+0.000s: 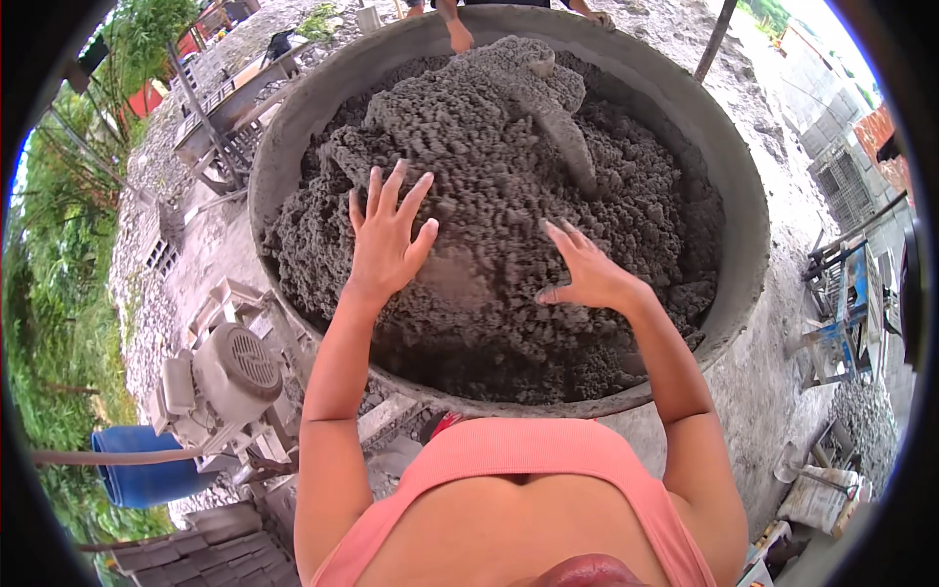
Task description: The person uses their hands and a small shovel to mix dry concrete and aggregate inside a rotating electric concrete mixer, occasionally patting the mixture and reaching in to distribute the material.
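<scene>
A big round mixing pan (pixel 729 225) holds a heap of damp grey concrete mix (pixel 469 127). Over the left side of the heap is my left hand (pixel 386 240), fingers spread and palm down. Farther right, my right hand (pixel 592 269) reaches over the mix with its fingers stretched out, thumb apart. Neither hand holds anything; whether they touch the mix I cannot tell. A mix-coated mixer arm (pixel 565 147) sticks out of the heap beyond my right hand. Parts of the mix near my hands look blurred.
At the far rim is another person's hand (pixel 461 37). A dusty electric motor (pixel 238 362) stands left of the pan, near a blue barrel (pixel 147 468). Stacked grey blocks (pixel 205 553) lie at lower left. On the right are a blue metal frame (pixel 853 303) and a sack (pixel 820 497).
</scene>
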`<action>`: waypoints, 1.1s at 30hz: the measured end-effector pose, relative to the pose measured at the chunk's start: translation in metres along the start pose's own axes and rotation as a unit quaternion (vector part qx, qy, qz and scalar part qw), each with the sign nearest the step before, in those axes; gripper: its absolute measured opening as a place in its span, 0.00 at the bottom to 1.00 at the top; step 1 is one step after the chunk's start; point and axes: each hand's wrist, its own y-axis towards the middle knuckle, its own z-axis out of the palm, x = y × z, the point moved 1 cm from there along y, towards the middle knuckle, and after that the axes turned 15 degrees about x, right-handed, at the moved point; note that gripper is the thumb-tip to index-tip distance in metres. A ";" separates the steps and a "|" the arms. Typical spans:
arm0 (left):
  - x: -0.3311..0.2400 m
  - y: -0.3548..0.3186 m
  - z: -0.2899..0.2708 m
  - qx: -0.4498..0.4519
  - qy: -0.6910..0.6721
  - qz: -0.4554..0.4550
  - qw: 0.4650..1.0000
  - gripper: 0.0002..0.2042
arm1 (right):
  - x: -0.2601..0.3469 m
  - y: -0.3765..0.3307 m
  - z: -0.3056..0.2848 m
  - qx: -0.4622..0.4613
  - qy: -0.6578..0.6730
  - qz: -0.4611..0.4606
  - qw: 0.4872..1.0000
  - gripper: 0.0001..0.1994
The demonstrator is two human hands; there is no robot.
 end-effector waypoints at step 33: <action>-0.044 -0.007 0.104 0.452 -0.720 -0.166 0.500 0.38 | -0.163 -0.095 -0.040 -0.265 0.193 0.252 0.910 0.39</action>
